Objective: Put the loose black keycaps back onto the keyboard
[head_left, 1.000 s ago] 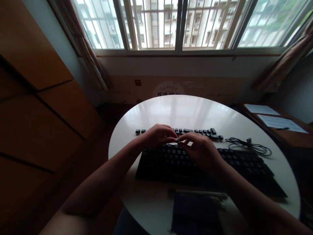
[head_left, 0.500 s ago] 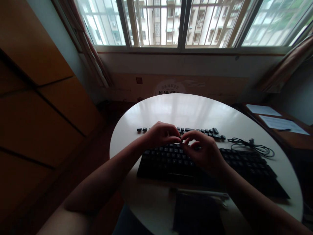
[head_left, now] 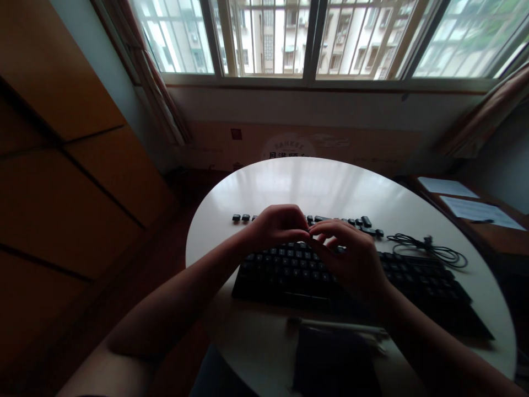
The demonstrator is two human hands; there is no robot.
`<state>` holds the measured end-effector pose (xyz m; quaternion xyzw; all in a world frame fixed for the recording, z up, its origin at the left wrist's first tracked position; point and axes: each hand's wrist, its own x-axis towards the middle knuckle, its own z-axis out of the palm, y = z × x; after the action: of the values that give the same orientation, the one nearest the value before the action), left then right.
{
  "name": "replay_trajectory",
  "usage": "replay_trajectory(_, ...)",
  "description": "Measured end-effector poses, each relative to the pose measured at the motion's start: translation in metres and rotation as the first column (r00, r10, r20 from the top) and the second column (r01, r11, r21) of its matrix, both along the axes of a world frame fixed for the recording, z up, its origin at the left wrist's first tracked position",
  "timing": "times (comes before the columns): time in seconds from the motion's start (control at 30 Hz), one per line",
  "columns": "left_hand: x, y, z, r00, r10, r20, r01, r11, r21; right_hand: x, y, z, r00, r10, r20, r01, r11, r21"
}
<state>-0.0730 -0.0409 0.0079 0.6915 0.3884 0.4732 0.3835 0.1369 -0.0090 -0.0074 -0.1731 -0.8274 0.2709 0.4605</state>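
Observation:
Above the back edge of a black keyboard (head_left: 301,267), my left hand (head_left: 279,223) and my right hand (head_left: 345,248) meet at the fingertips. Both are closed in a pinch around a small dark keycap (head_left: 309,230), which the fingers mostly cover. Behind them lies a row of loose black keycaps (head_left: 245,218), partly hidden by my hands. My right forearm crosses over the right part of the keyboard.
A coiled black cable (head_left: 438,251) lies at the right of the white round table (head_left: 306,182). Near its front edge are a dark cloth-like item (head_left: 334,358) and a slim light tool (head_left: 347,326). Papers (head_left: 479,210) and a pen rest on a side desk.
My fingers have closed in more tightly around the keycap, and my left fingers now cover more of it. The view has shifted slightly; the keyboard and loose keycaps stay in place.

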Motion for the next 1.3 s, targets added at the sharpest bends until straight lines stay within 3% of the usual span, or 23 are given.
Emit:
replay_trajectory(0.13, 0.001, -0.003, -0.001, 0.997, -0.055, 0.044, 0.060, 0.993, -0.102, 0.003, 0.002, 0.002, 0.999, 0.030, 0.043, -0.029, 0.999, -0.025)
replay_trajectory(0.23, 0.000, -0.002, -0.003, 0.999, -0.043, 0.025, 0.045, 0.996, -0.077, 0.005, 0.004, 0.001, 0.991, 0.036, 0.128, -0.025, 0.996, -0.087)
replay_trajectory(0.37, -0.011, 0.007, -0.006, 0.981, 0.194, 0.018, -0.195, 0.979, 0.053, 0.007, 0.004, 0.000, 0.913, 0.151, 0.379, -0.113, 0.986, -0.122)
replay_trajectory(0.47, -0.027, 0.015, -0.009, 0.925, 0.373, 0.068, -0.379, 0.915, 0.139, 0.006, 0.000, -0.002, 0.836, 0.198, 0.512, -0.156, 0.980, -0.124)
replay_trajectory(0.63, -0.049, 0.024, -0.012, 0.845, 0.517, 0.135, -0.534, 0.816, 0.221, 0.002, -0.013, -0.007, 0.770, 0.183, 0.612, -0.139, 0.983, -0.120)
replay_trajectory(1.0, -0.054, 0.026, -0.014, 0.832, 0.553, 0.051, -0.549, 0.804, 0.228, -0.005, -0.034, -0.008, 0.688, 0.017, 0.725, -0.063, 0.997, 0.037)
replay_trajectory(1.3, -0.056, 0.026, -0.014, 0.823, 0.566, 0.056, -0.563, 0.797, 0.217, -0.004, -0.031, -0.007, 0.683, 0.050, 0.729, -0.038, 0.999, -0.033)
